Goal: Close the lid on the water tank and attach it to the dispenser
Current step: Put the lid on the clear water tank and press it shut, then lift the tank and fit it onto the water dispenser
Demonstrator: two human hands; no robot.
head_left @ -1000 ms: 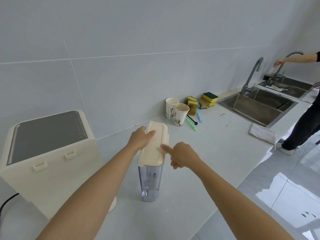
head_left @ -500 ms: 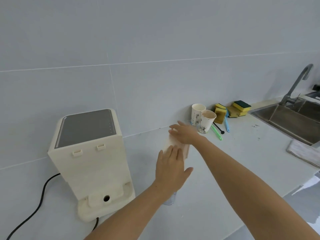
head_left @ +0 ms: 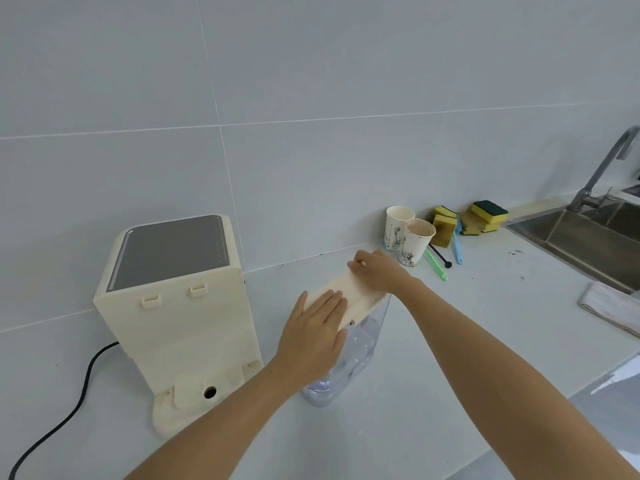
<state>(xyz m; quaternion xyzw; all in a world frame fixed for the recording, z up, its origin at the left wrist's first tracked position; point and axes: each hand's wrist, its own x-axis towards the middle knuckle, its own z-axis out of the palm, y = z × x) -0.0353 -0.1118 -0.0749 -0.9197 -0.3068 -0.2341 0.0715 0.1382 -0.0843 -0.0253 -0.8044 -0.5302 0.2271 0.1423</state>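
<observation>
The water tank [head_left: 360,351] is a clear container with a cream lid [head_left: 349,289], standing on the white counter just right of the dispenser. My left hand [head_left: 315,337] lies over the near end of the lid, palm down, thumb on the left side. My right hand [head_left: 377,271] holds the far end with its fingers curled over the edge. The cream dispenser [head_left: 180,306] has a grey top panel, two small tabs on its facing side and a base with a round hole [head_left: 210,392]. Tank and dispenser are apart.
Two paper cups [head_left: 417,240], sponges [head_left: 488,211] and thin green and blue utensils [head_left: 457,251] sit by the wall behind the tank. A steel sink [head_left: 588,237] with a faucet and a folded cloth [head_left: 613,306] are at the right. A black cord [head_left: 79,393] trails left of the dispenser.
My view has swung left, bringing the dispenser's base into sight. My left hand moved from the lid's far left edge onto its near end; my right hand moved to the far end.
</observation>
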